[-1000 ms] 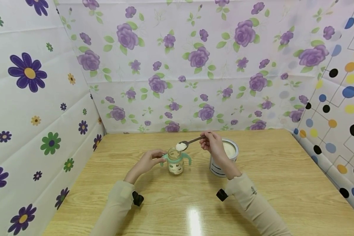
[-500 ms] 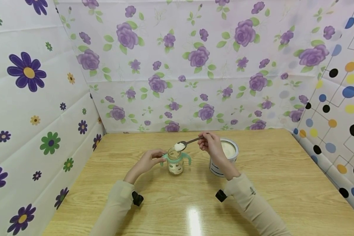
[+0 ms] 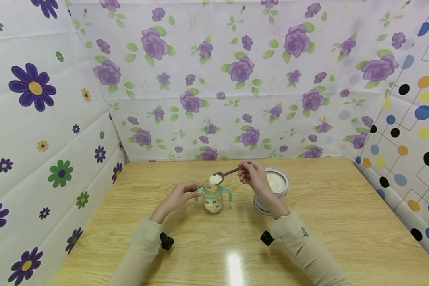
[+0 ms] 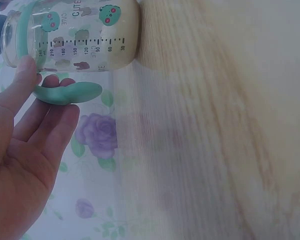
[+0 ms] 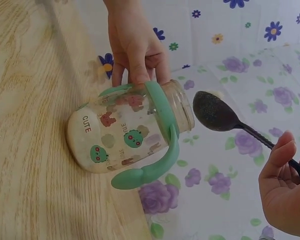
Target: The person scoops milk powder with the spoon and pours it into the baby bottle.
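Observation:
A clear baby bottle [image 3: 212, 197] with green handles stands open-topped on the wooden table [image 3: 343, 222], with pale powder in its bottom. My left hand [image 3: 178, 196] pinches its left handle [image 4: 65, 93] between thumb and fingers. My right hand [image 3: 254, 176] pinches the handle of a dark spoon [image 3: 223, 175] heaped with white powder. The spoon's bowl [image 5: 214, 111] hovers right at the bottle's mouth [image 5: 182, 105]. A round tin of powder [image 3: 273, 190] stands open behind my right wrist.
Flower-patterned sheets wall the table at the back [image 3: 236, 79] and the left [image 3: 39, 131]; a dotted sheet [image 3: 407, 135] closes the right side. Bare wood lies in front of the bottle and to the right of the tin.
The right hand has carried the loaded spoon a little left and down, so its bowl now sits over the bottle's mouth. The left hand and bottle have stayed put.

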